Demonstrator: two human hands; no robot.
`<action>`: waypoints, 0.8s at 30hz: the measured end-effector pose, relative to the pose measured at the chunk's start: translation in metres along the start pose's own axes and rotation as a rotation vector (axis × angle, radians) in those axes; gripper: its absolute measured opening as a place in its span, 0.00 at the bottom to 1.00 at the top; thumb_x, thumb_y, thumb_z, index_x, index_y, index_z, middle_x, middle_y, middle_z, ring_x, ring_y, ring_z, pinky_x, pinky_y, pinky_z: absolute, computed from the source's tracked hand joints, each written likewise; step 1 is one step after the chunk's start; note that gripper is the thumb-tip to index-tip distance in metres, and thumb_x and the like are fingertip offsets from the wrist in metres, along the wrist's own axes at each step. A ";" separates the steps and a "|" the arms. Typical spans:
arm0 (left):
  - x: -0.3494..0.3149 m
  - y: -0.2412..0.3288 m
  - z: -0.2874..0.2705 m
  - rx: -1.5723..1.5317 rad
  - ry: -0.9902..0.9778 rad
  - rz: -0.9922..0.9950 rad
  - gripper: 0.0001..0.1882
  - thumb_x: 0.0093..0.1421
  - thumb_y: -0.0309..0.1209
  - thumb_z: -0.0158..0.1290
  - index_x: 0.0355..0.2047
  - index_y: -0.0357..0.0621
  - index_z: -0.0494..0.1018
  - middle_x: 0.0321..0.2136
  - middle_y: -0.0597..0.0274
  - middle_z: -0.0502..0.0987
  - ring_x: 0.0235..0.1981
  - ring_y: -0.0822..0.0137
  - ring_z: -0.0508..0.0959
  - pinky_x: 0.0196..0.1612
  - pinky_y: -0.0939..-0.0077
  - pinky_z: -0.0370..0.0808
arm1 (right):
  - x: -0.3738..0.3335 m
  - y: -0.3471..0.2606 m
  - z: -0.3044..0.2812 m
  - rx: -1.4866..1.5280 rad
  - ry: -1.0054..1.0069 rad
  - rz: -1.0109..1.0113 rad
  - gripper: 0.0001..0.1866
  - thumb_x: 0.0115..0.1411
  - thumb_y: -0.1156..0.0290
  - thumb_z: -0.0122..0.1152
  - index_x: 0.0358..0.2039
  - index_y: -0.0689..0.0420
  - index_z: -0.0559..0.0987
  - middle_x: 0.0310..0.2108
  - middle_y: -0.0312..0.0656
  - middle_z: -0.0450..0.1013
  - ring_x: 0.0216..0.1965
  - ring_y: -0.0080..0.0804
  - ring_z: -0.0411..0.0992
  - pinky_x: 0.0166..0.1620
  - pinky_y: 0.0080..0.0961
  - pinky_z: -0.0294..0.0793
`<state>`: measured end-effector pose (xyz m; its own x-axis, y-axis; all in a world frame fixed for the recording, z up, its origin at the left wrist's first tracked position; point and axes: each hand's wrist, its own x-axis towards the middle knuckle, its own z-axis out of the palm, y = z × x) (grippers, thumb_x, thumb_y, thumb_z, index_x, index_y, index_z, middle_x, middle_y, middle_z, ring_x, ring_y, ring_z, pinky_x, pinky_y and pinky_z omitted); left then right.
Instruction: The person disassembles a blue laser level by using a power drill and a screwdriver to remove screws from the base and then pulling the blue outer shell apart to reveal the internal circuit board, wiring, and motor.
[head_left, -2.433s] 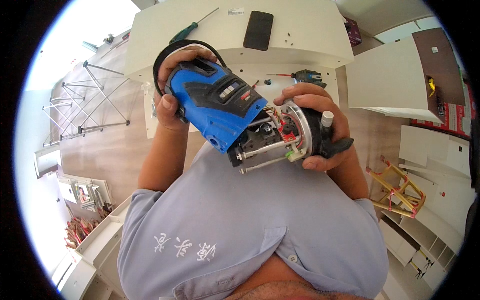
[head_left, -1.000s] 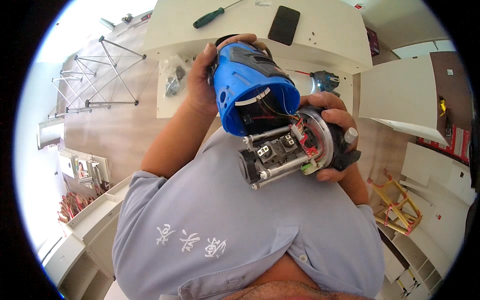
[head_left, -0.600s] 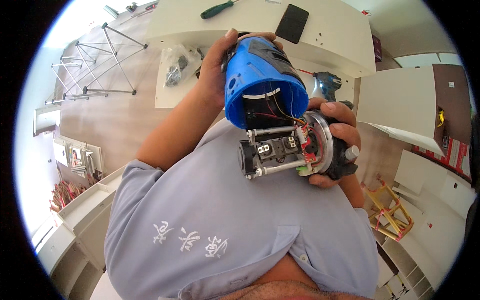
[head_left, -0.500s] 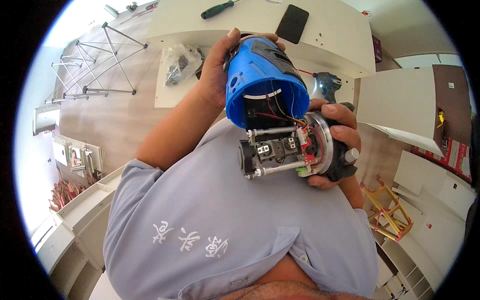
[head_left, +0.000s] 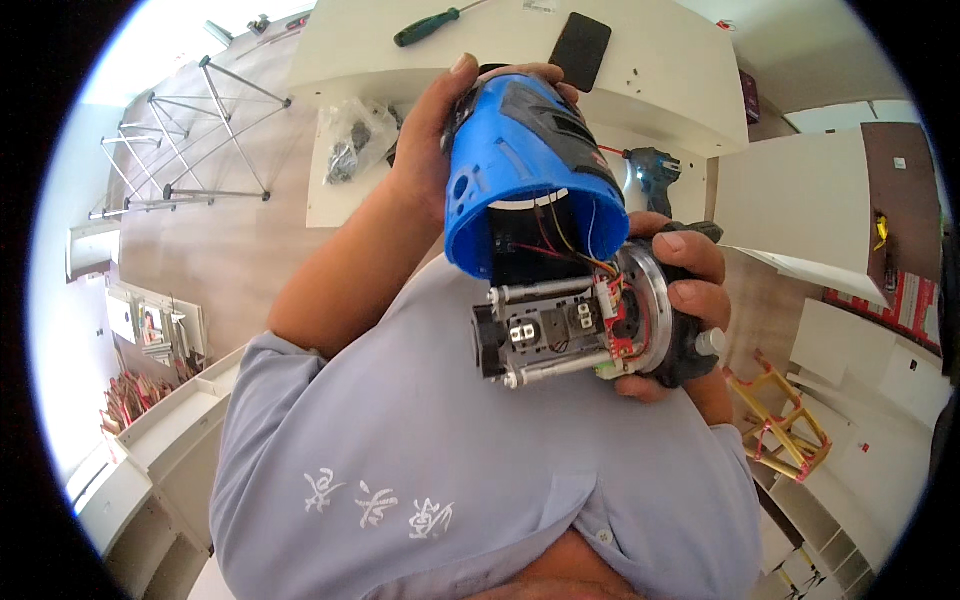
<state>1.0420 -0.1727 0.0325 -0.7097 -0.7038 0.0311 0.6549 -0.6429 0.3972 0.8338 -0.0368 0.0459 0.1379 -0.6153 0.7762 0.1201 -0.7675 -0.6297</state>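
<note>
My left hand point(head_left: 432, 135) is wrapped round a blue plastic housing point(head_left: 510, 150) with black inserts, its open end tilted toward me. In my right hand point(head_left: 695, 275) is a round metal-and-black base point(head_left: 655, 310). A mechanism point(head_left: 550, 328) with two silver rods, a red circuit board and a black end piece extends from that base. Thin coloured wires point(head_left: 592, 260) run from the board into the housing, so the two parts stay linked though apart. The left fingertips are partly hidden behind the housing.
On the white bench beyond lie a green screwdriver point(head_left: 428, 28), a black phone-like slab point(head_left: 580, 52) and small screws point(head_left: 633, 78). A power drill point(head_left: 655, 178) with its light on and a clear plastic bag point(head_left: 355, 140) rest lower. A metal folding frame point(head_left: 215, 130) stands left.
Both parts have come slightly lower and nearer my chest. The housing's open rim shows a bit lower. Both grips stay the same.
</note>
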 end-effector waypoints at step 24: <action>-0.004 -0.010 0.014 -0.115 -0.070 -0.015 0.42 0.68 0.62 0.44 0.65 0.35 0.64 0.57 0.44 0.73 0.60 0.48 0.73 0.62 0.50 0.76 | -0.004 -0.019 -0.004 -0.057 -0.005 0.014 0.37 0.54 0.55 0.79 0.60 0.52 0.72 0.62 0.57 0.66 0.60 0.59 0.71 0.59 0.60 0.76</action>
<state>1.0345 -0.1591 0.0411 -0.7335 -0.6735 0.0911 0.6666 -0.6867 0.2902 0.8273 -0.0203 0.0547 0.1440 -0.6254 0.7669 0.0614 -0.7678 -0.6377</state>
